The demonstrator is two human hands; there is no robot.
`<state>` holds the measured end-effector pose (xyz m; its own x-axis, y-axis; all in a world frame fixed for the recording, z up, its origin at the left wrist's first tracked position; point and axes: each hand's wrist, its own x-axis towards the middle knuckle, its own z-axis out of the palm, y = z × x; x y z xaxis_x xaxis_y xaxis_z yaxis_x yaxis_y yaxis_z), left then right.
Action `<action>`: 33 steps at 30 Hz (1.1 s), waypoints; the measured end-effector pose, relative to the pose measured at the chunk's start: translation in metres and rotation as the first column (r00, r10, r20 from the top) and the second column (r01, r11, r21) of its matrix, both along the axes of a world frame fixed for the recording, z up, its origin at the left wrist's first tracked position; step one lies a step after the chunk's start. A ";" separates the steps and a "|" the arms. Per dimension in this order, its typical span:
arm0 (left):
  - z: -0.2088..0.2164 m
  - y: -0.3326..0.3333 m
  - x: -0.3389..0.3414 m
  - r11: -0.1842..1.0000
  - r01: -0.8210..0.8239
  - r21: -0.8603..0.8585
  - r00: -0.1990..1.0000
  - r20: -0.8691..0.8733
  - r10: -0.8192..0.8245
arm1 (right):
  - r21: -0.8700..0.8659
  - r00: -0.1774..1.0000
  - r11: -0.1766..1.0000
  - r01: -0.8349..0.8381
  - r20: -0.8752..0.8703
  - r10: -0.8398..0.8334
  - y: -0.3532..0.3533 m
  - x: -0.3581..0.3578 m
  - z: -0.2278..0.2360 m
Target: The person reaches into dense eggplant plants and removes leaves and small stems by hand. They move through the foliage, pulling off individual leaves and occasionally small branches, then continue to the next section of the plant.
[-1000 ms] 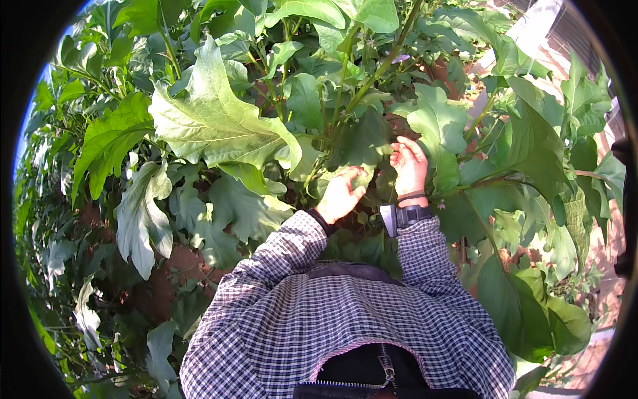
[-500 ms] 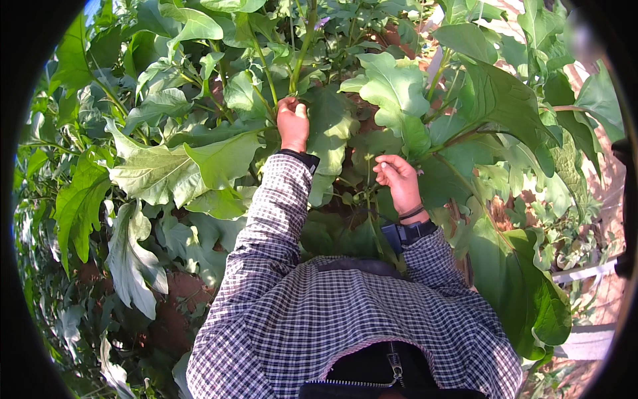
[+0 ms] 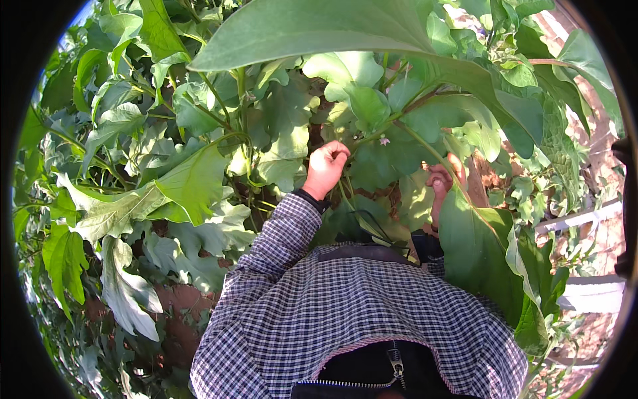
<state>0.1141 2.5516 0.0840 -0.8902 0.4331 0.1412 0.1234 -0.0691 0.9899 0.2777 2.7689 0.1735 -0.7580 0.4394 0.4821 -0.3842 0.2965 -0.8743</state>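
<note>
My left hand (image 3: 325,167) is closed, fingers and thumb pressed together, beside a stem (image 3: 364,137) of a leafy plant that looks like eggplant. What it pinches, if anything, is hidden. To the right, my right hand (image 3: 440,187) is partly covered by a leaf stalk (image 3: 425,143) and a large hanging leaf (image 3: 475,256). Its fingers are curled, and I cannot see what lies in them. A small pale purple flower (image 3: 384,140) shows between the hands. Thin green stems (image 3: 355,206) run down below my left hand.
A broad leaf (image 3: 319,30) hangs across the top of the view, close to me. Dense lobed leaves (image 3: 126,199) fill the left side. Reddish soil (image 3: 183,306) shows at lower left. Pale bars (image 3: 588,292) lie at the right edge.
My left hand has left the upright stem and come down and right. My right hand has shifted right, behind the leaf stalk. A broad leaf now covers the top.
</note>
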 end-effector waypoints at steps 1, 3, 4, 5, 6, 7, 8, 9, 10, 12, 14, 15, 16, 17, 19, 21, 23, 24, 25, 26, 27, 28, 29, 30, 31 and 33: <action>-0.001 0.006 0.015 0.997 0.038 -0.069 0.998 -0.040 -0.041 | 0.081 0.994 0.995 -0.060 -0.084 0.067 0.009 -0.005 0.010; 0.002 0.021 0.039 0.975 0.071 -0.212 0.982 -0.156 -0.106 | 0.108 0.999 0.993 -0.054 0.011 0.053 0.021 -0.013 0.029; 0.005 0.031 0.048 0.966 0.095 -0.240 0.970 -0.194 -0.144 | 0.133 0.997 0.988 -0.075 0.041 0.070 0.026 -0.019 0.036; 0.009 0.042 0.059 0.965 0.098 -0.244 0.963 -0.221 -0.154 | 0.155 0.994 0.983 -0.100 0.064 0.091 0.031 -0.027 0.043; 0.014 0.056 0.067 0.965 0.096 -0.244 0.953 -0.258 -0.160 | 0.176 0.985 0.973 -0.150 0.114 0.131 0.038 -0.034 0.051; 0.018 0.072 0.076 0.973 0.059 -0.221 0.933 -0.334 -0.132 | 0.204 0.970 0.956 -0.209 0.165 0.177 0.047 -0.041 0.057; 0.022 0.086 0.084 0.981 0.048 -0.189 0.908 -0.400 -0.121 | 0.227 0.950 0.935 -0.271 0.219 0.222 0.055 -0.047 0.062; 0.026 0.103 0.091 0.986 0.002 -0.164 0.891 -0.447 -0.076 | 0.196 0.934 0.940 -0.279 0.282 0.218 0.063 -0.054 0.065; 0.030 0.119 0.098 0.993 -0.040 -0.113 0.864 -0.504 -0.022 | 0.226 0.876 0.847 -0.481 0.110 0.469 0.070 -0.064 0.070; 0.039 0.143 0.108 0.967 -0.220 -0.128 0.766 -0.636 0.091 | 0.312 0.880 0.826 -0.469 0.250 0.405 0.085 -0.065 0.078; 0.050 0.162 0.124 0.937 -0.341 -0.075 0.796 -0.554 0.245 | 0.031 0.672 0.684 -0.729 0.221 0.706 0.092 -0.073 0.087; 0.058 0.171 0.131 0.894 -0.448 -0.004 0.786 -0.479 0.392 | 0.100 0.684 0.688 -0.719 0.278 0.674 0.089 -0.076 0.089; 0.067 0.177 0.140 0.833 -0.550 0.061 0.755 -0.391 0.527 | 0.166 0.704 0.693 -0.701 0.311 0.638 0.085 -0.078 0.091; 0.075 0.182 0.150 0.756 -0.644 0.115 0.707 -0.289 0.646 | 0.253 0.717 0.671 -0.697 0.222 0.661 0.080 -0.079 0.091; 0.096 0.179 0.155 0.648 -0.751 0.126 0.610 -0.241 0.755 | -0.002 0.566 0.576 -0.817 0.188 0.803 0.069 -0.082 0.086; 0.116 0.174 0.146 0.587 -0.792 0.166 0.569 -0.148 0.809 | 0.047 0.505 0.503 -0.863 0.085 0.859 0.060 -0.087 0.075; 0.129 0.159 0.130 0.616 -0.739 0.272 0.574 -0.224 0.788 | -0.088 0.486 0.487 -0.869 0.042 0.873 0.053 -0.093 0.057; 0.132 0.153 0.122 0.617 -0.650 0.443 0.684 -0.011 0.729 | -0.070 0.578 0.578 -0.813 0.023 0.815 0.052 -0.094 0.044; 0.133 0.143 0.120 0.633 -0.658 0.409 0.712 0.063 0.699 | -0.232 0.518 0.505 -0.831 0.004 0.855 0.054 -0.099 0.030; 0.132 0.132 0.117 0.649 -0.670 0.361 0.729 0.155 0.667 | -0.369 0.462 0.419 -0.830 -0.032 0.887 0.056 -0.105 0.015; 0.129 0.128 0.113 0.639 -0.675 0.370 0.714 0.108 0.692 | -0.491 0.518 0.476 -0.730 0.057 0.853 0.058 -0.112 -0.003; 0.127 0.121 0.110 0.657 -0.667 0.351 0.728 0.124 0.674 | -0.516 0.506 0.459 -0.723 0.057 0.861 0.061 -0.119 -0.022; 0.125 0.116 0.106 0.691 -0.603 0.398 0.773 0.077 0.630 | -0.567 0.556 0.540 -0.623 0.166 0.815 0.064 -0.126 -0.041; 0.124 0.112 0.104 0.713 -0.556 0.427 0.805 0.065 0.590 | -0.566 0.584 0.604 -0.561 0.245 0.773 0.067 -0.133 -0.059; 0.122 0.108 0.100 0.731 -0.556 0.394 0.801 0.022 0.598 | -0.483 0.587 0.750 -0.452 0.471 0.658 0.076 -0.145 -0.075; 0.120 0.104 0.098 0.739 -0.613 0.279 0.751 -0.083 0.655 | -0.256 0.623 0.907 -0.336 0.662 0.417 0.093 -0.165 -0.096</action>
<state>0.2120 2.6554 0.2044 -0.8997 -0.2857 0.3299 0.3769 -0.1276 0.9174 0.1129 2.8616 0.0773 -0.9604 0.0515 -0.2740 0.2787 0.1636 -0.9463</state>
